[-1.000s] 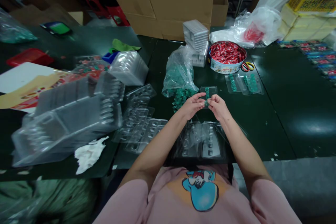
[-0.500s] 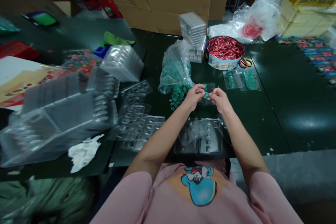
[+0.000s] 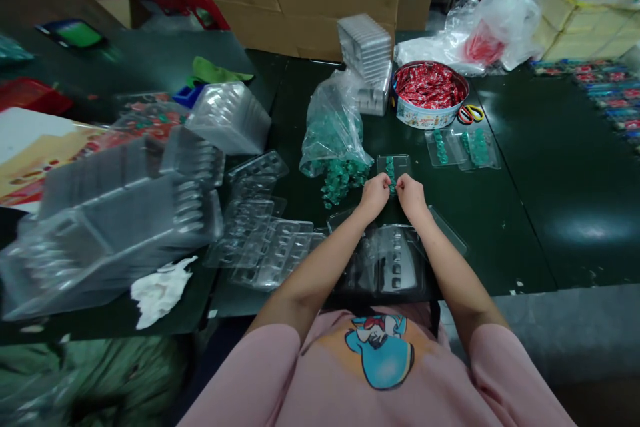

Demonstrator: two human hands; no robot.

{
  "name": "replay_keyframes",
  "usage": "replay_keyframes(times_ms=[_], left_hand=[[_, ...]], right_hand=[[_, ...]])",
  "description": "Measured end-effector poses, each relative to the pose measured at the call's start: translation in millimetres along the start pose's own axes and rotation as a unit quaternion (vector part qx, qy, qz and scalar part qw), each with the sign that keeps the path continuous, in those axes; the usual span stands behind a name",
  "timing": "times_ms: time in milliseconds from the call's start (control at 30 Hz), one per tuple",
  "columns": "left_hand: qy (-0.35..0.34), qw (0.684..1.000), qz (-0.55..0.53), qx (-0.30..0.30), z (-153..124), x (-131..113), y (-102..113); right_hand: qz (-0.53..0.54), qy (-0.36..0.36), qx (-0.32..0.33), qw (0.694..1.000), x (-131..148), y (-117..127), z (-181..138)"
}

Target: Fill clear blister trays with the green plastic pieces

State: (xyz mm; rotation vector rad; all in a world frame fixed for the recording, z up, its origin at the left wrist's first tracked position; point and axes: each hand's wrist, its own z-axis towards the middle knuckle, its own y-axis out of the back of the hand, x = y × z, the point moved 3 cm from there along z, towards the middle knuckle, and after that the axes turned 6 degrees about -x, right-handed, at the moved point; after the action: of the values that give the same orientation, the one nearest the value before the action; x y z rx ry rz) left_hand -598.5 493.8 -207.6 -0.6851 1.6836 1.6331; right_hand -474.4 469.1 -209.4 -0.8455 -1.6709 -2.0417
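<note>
A clear plastic tray [image 3: 403,164] lies on the dark table with a column of small green pieces [image 3: 390,167] down its middle. My left hand [image 3: 375,195] is at the tray's lower left, fingers bent and pressed together at the green column. From the right, my right hand [image 3: 411,193] meets the same spot with its fingers pinched. A green piece shows between the fingertips, though the grip itself is mostly hidden. Just left of my hands, loose green pieces [image 3: 344,180] spill out of a clear plastic bag [image 3: 333,113].
Two filled trays [image 3: 483,149] lie to the right, below scissors [image 3: 471,113] and a round tin [image 3: 425,119] of red packets. Empty clear trays [image 3: 280,253] overlap at left and in front of my body. Stacked trays [image 3: 230,117] stand farther left. A cardboard box [image 3: 320,0] rises behind.
Both hands have moved down toward my body, along the tray to its lower end. More of the green column is now uncovered above my fingers.
</note>
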Motion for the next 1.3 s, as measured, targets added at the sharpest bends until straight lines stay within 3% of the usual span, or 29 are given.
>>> replay_keyframes(times_ms=[400, 667, 800, 900, 1067, 1200, 1300], left_hand=[[0.022, 0.999, 0.044, -0.005, 6.2, 5.8, 1.8], [-0.019, 0.997, 0.067, 0.043, 5.4, 3.4, 4.0], [-0.007, 0.999, 0.022, 0.031, 3.2, 5.9, 11.4], [0.002, 1.000, 0.004, 0.022, -0.9, 7.9, 18.1], [-0.010, 0.999, -0.044, -0.017, -15.0, 9.2, 48.9], [-0.025, 0.997, -0.055, -0.037, -32.1, 18.6, 87.8], [-0.027, 0.996, -0.050, -0.066, -43.6, 35.1, 117.2]], right_hand=[[-0.088, 0.002, -0.002, 0.996, -0.7, -10.8, 6.0], [-0.103, 0.059, 0.050, 0.992, -1.3, -2.6, 3.6], [-0.056, 0.113, 0.071, 0.989, 3.9, 2.8, 1.4], [-0.086, 0.132, 0.106, 0.982, 11.2, -3.0, -0.3], [-0.192, 0.136, 0.142, 0.962, 25.8, -11.5, -2.7], [-0.246, 0.160, 0.174, 0.940, 31.5, -8.8, -1.1], [-0.259, 0.174, 0.158, 0.937, 29.2, 0.8, 13.8]])
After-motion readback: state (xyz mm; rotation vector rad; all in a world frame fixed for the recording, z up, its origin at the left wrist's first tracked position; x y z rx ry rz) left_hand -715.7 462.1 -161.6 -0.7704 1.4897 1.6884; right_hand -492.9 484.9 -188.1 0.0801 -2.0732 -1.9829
